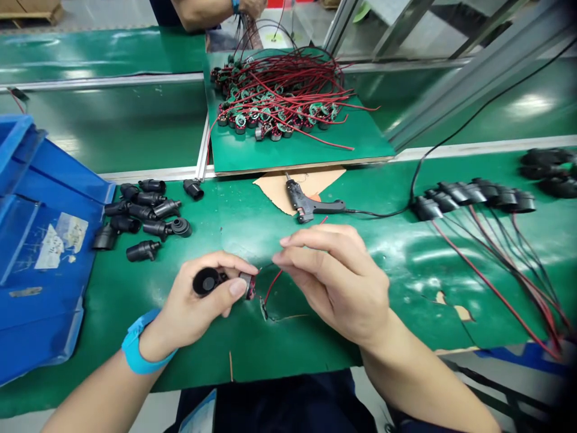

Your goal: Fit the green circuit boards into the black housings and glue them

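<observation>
My left hand [198, 307], with a blue band at the wrist, is closed around a black plastic housing [206, 281] and a small silver motor [247, 285]. The housing's round open end faces up, and the motor sticks out between thumb and index finger. To the right, my right hand [338, 282] has its fingertips pinched together on thin wires running from the motor. A red wire [271, 287] passes behind those fingers, and a red end shows above them. Below hangs a small circuit board [264, 308] on the red wire. How many wires the pinch holds is hidden.
Several black housings [155, 210] lie beside a blue bin [40, 252] at left. A glue gun [311, 201] rests on cardboard. Behind, a raised board [288, 157] bears wired motors. Wired black housings [473, 195] lie right. Another person's arm [202, 12] shows at the back.
</observation>
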